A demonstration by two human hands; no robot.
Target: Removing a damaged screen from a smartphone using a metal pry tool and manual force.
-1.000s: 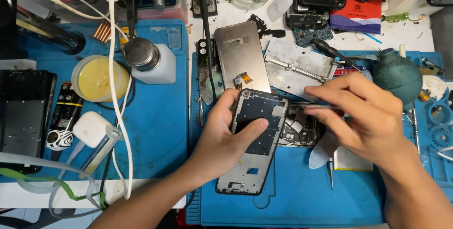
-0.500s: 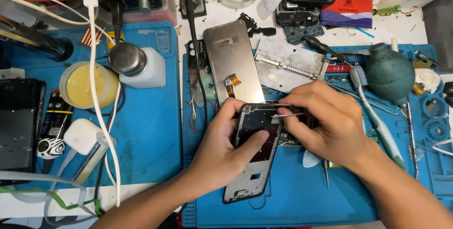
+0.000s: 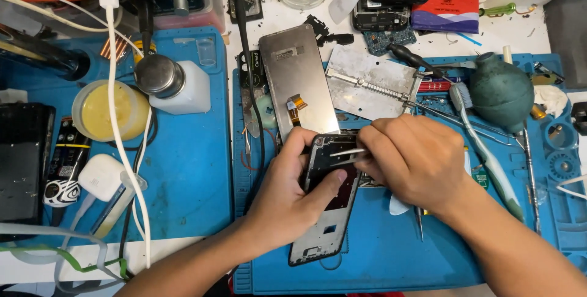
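Gripping a stripped black phone frame [image 3: 330, 199] at the near edge of a blue work mat [image 3: 379, 260], the left hand [image 3: 293, 196] closes around the frame's left side, thumb pressed across its middle. The frame lies lengthwise on the mat, its top end just under the right hand [image 3: 416, 162], whose fingers are pinched on silver tweezers [image 3: 347, 151]; the tips point left into the frame's upper part. By the look of it, the step in hand is picking or seating a small part near the top of the frame; the next move would call for a steady frame and a light, exact touch at the tweezer tips, since whatever sits there is too small to make out.

Just beyond the hands lies a detached display panel [image 3: 298, 83], back up, with an orange flex cable showing. To its right rests a metal plate [image 3: 372, 83], with a green rubber air blower [image 3: 501, 92] and a toothbrush [image 3: 483, 144] beside it. On the left mat stand a white liquid dispenser bottle [image 3: 174, 83] and a round tub of yellow paste [image 3: 110, 110], crossed by a white cable [image 3: 119, 126]. Farther back the surface is crowded with phone parts.

Compared with half a second ago, the hands and frame sit almost unchanged; the view has shifted slightly.
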